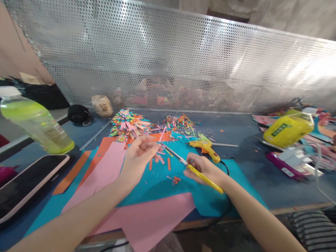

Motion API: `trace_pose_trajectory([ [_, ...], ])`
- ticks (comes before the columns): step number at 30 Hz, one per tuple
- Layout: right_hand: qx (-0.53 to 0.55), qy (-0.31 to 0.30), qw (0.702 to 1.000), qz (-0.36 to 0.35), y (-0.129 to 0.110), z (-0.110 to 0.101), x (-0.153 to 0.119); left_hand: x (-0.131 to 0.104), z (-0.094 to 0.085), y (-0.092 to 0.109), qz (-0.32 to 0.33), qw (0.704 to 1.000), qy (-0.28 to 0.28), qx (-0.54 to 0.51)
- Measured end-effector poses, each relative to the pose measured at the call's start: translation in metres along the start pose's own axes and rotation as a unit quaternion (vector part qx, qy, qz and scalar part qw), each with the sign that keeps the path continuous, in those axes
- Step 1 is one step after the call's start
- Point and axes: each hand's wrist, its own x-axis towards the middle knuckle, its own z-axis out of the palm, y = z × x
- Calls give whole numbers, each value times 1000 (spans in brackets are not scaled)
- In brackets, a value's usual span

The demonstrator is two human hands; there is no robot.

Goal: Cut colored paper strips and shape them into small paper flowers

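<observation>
My left hand (145, 150) is closed in a pinch on a thin pink paper strip (162, 134), which sticks up above the fingertips. My right hand (201, 168) grips yellow-handled scissors (204, 177), their blades pointing left to the fingers of my left hand. Below the blades, short orange paper strips (169, 163) and small scraps (175, 180) lie on a blue paper sheet (157, 187). A yellow hot glue gun (207, 147) rests just beyond my right hand. Behind my left hand rises a pile of layered paper flowers (126, 124).
Pink sheets (160, 220) overhang the front edge. A phone (28, 185) and a green drink bottle (36, 122) stand at left. Paper shreds (178, 122) lie before a perforated metal screen (170, 52). At right are a yellow bottle (288, 129) and a purple box (285, 166).
</observation>
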Motion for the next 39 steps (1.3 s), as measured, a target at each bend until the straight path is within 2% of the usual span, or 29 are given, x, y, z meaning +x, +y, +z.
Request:
trace_pose_trajectory([
  [6,-24,5,1000,0,2,0,0,1,1,1,-3,1000,3,-7],
  [13,-10,19,1000,-7,1,0,0,-1,0,-5,-41,998,-38,2],
  [21,-11,22,1000,-12,2,0,1,-2,2,-2,-31,999,-17,-22],
  [30,7,-3,1000,-19,-2,-2,-1,-2,-2,1,11,996,-30,88],
  [39,-7,-6,1000,-10,0,-2,0,-1,-3,2,21,994,-45,100],
])
